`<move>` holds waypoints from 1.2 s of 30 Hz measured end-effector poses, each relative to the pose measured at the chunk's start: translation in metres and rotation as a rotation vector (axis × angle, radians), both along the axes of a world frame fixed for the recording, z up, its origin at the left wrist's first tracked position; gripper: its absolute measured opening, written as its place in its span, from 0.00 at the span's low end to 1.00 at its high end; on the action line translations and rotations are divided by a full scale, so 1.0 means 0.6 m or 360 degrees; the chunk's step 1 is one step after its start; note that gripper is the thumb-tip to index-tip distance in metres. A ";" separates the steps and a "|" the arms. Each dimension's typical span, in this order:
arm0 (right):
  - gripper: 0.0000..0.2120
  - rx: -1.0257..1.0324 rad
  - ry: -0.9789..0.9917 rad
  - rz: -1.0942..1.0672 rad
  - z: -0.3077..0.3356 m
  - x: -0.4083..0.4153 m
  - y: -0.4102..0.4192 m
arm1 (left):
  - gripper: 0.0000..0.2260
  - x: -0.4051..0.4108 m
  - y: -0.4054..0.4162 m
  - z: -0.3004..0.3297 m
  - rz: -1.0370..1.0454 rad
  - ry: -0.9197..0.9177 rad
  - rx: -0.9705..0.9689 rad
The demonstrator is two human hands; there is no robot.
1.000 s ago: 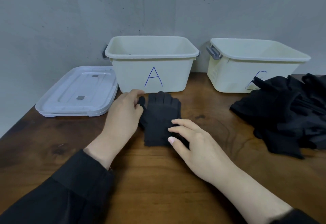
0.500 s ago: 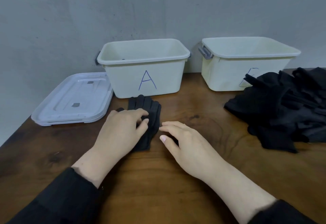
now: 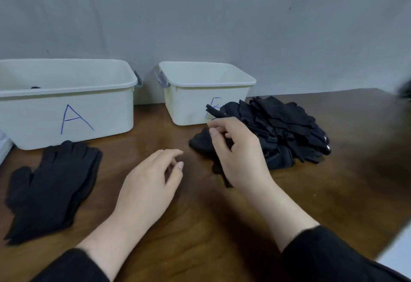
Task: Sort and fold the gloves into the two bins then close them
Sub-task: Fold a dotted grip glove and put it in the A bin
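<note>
A flat black glove lies on the wooden table in front of the cream bin marked A. A second cream bin, its letter partly hidden, stands to the right. A heap of black gloves lies in front of and beside it. My right hand hovers over the near left edge of the heap, fingers curled and apart, holding nothing I can see. My left hand is above bare table, fingers loosely apart, empty. Something dark shows inside bin A at its left.
The corner of a clear lid shows at the far left edge. A grey wall rises right behind the bins. A blurred dark object sits at the table's far right edge. The table's right corner falls away at the lower right.
Both hands left the flat glove and moved right; the right hand now reaches the heap. The view swung right, so the lid is almost out of frame.
</note>
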State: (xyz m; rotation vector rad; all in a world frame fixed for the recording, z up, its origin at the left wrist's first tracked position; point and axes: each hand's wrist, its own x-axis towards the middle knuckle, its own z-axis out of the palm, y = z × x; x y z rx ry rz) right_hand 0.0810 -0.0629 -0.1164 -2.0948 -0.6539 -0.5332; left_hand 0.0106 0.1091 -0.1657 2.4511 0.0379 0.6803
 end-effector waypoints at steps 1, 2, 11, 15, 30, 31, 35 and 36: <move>0.07 -0.0018 -0.0029 -0.0077 0.010 0.012 -0.025 | 0.14 0.012 -0.014 -0.001 -0.0019 -0.0003 -0.0034; 0.07 -0.0045 -0.0067 -0.0159 0.020 0.027 -0.049 | 0.14 0.022 -0.026 -0.002 -0.0039 -0.0010 -0.0057; 0.26 -0.0403 0.0357 -0.0613 0.060 0.168 -0.164 | 0.14 0.048 -0.036 0.001 -0.0167 0.0018 -0.0048; 0.28 -0.0538 0.0452 -0.0606 0.052 0.199 -0.160 | 0.14 0.046 -0.021 0.006 -0.0130 0.0007 -0.0095; 0.11 0.0462 -0.0092 -0.0445 0.235 0.138 -0.152 | 0.17 0.050 -0.012 0.011 -0.0146 -0.0065 -0.0259; 0.12 0.0616 0.0056 -0.0326 0.250 0.124 -0.142 | 0.19 0.049 -0.013 0.013 -0.0168 -0.0090 -0.0299; 0.10 0.0699 0.0604 0.0068 0.269 0.077 -0.096 | 0.23 0.040 -0.015 0.011 -0.0392 -0.0205 -0.0648; 0.08 0.0645 0.0668 0.0131 0.264 0.069 -0.086 | 0.25 0.036 -0.015 0.012 -0.0493 -0.0197 -0.0796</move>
